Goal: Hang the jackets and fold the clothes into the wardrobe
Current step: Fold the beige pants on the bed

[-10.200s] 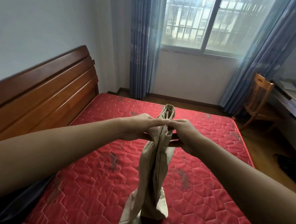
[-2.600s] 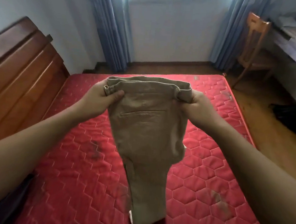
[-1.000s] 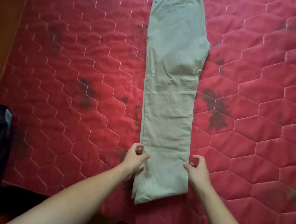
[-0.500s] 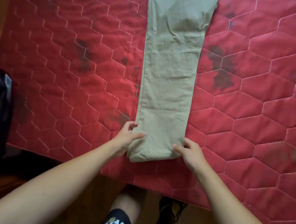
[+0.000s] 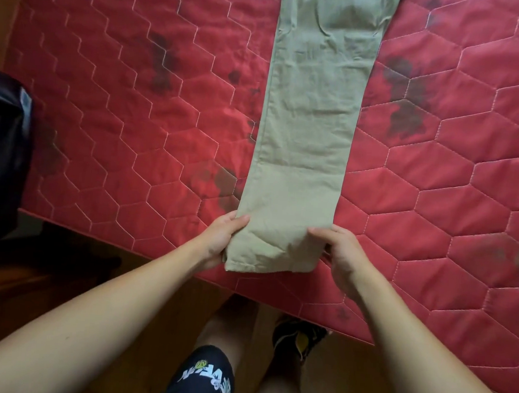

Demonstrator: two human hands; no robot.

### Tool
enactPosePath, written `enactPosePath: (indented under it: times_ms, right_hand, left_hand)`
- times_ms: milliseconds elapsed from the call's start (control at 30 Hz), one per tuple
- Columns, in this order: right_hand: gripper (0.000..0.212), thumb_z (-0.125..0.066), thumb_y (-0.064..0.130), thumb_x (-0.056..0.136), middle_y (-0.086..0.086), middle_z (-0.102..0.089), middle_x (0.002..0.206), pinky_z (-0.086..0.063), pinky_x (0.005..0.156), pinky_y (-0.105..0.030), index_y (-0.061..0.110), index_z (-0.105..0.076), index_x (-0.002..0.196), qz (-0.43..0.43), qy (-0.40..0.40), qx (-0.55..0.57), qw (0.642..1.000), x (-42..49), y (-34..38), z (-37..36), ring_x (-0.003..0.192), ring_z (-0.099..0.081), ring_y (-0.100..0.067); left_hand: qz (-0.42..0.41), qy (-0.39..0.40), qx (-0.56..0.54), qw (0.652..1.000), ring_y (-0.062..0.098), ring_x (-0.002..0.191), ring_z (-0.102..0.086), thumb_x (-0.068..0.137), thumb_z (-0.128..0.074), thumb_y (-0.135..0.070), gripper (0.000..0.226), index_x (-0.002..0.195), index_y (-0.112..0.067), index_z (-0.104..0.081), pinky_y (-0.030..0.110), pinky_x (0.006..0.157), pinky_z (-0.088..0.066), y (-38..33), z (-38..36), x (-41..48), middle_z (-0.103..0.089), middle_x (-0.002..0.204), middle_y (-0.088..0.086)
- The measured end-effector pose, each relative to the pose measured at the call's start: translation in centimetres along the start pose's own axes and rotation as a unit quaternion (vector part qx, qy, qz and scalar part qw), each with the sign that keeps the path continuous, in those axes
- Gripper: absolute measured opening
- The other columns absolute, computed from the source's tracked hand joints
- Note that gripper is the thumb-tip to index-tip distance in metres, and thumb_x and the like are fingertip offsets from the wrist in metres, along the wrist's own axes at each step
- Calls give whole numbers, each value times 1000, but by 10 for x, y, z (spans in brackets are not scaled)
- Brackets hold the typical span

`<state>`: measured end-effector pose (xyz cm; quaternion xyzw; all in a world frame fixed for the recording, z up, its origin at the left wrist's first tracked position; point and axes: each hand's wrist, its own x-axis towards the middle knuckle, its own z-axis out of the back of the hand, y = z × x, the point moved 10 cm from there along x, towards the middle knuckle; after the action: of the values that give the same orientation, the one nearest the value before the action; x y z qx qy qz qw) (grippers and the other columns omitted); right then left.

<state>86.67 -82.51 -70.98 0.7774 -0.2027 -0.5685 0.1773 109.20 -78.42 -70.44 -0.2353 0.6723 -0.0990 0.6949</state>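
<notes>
Beige trousers [image 5: 312,132], folded lengthwise leg on leg, lie flat on the red quilted mattress [image 5: 134,120]. Their hem end is near the mattress's front edge and the waist runs out of view at the top. My left hand [image 5: 223,239] grips the left corner of the hem end, thumb on top and fingers underneath. At the right corner, my right hand [image 5: 337,251] holds the hem the same way, thumb over the cloth.
A dark garment [image 5: 0,153] lies at the mattress's left edge. The mattress carries several dark stains. Below the bed's edge are the wooden floor [image 5: 139,320], my legs in dark printed shorts [image 5: 205,379] and a dark shoe [image 5: 299,337].
The trousers went from held up by the waist to laid flat on the mattress. In the last second both hands closed on the hem corners, and my view dropped toward the bed's edge.
</notes>
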Motion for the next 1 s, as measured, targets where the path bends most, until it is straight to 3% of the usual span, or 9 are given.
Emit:
enactPosePath:
  times_ms: [67, 133, 233, 300, 400, 533, 667, 800, 1000]
  right_hand:
    - [8, -71, 9, 88, -5, -79, 93, -53, 90, -37, 10, -78, 89, -3, -1, -40, 999, 2, -8, 1, 93, -72, -22]
    - [10, -72, 12, 90, -3, -80, 100, -56, 95, -40, 12, -79, 97, -11, 3, -78, 997, 3, -21, -1, 99, -74, -23]
    - [11, -69, 14, 94, 0, -79, 97, -58, 77, -31, 15, -79, 99, -10, -13, -100, 995, 0, -37, 1, 90, -75, -21]
    - [13, -67, 15, 95, 2, -79, 96, -58, 70, -29, 18, -79, 99, -6, -16, -125, 992, -2, -42, 2, 86, -74, -17]
    - [15, -63, 14, 98, 1, -80, 96, -61, 87, -49, 18, -77, 98, -19, -20, -149, 988, -4, -54, 8, 92, -76, -22]
    - [18, -62, 22, 95, -9, -76, 86, -57, 83, -62, 16, -74, 84, -11, -35, -188, 981, -4, -63, 22, 81, -71, -26]
    - [15, -62, 8, 97, -8, -78, 103, -61, 88, -45, 12, -75, 104, -25, -16, -115, 993, 4, -58, 26, 102, -74, -28]
    - [16, -64, 10, 97, -11, -77, 109, -59, 85, -36, 10, -73, 110, 26, -6, -32, 999, 31, -13, 21, 100, -74, -23]
    - [18, -62, 15, 99, -12, -79, 101, -57, 92, -48, 6, -77, 100, 11, -18, -65, 998, 64, 1, 17, 100, -74, -34]
  left_hand:
    - [-7, -16, -1, 1000, 28, 105, -71, 105, -53, -20, 20, 118, -13, -66, 43, 94, -55, 3, 7, 1, -75, 113, 11]
    - [-23, -50, 5, 998, 27, 93, -71, 102, -57, -18, 15, 94, -16, -70, 41, 86, -55, 7, 18, 2, -76, 98, 10]
    - [-30, -82, 16, 996, 25, 79, -62, 100, -61, -15, 33, 67, -20, -61, 37, 74, -50, 17, 29, 8, -68, 80, 6]
    - [-32, -88, 17, 995, 25, 80, -61, 100, -60, -15, 29, 71, -17, -58, 37, 74, -49, 20, 30, 10, -66, 82, 8]
    - [-41, -92, 17, 995, 28, 91, -61, 102, -57, -17, 14, 89, -10, -58, 42, 84, -50, 23, 29, 18, -64, 95, 15]
    - [-63, -100, 46, 992, 29, 94, -64, 94, -64, -26, 25, 92, -1, -65, 49, 90, -51, 27, 28, 24, -69, 100, 20]
    - [-95, -106, 48, 989, 27, 92, -64, 92, -63, -21, 20, 95, -3, -71, 44, 88, -50, 11, 23, 28, -71, 98, 16]
    - [-157, -93, 49, 982, 21, 90, -63, 96, -65, -25, 11, 86, -21, -70, 37, 81, -52, -50, 18, 57, -69, 93, 5]
    - [-193, -101, 93, 972, 14, 72, -56, 94, -67, -14, 28, 69, -22, -57, 28, 66, -47, -105, 8, 98, -62, 76, -1]
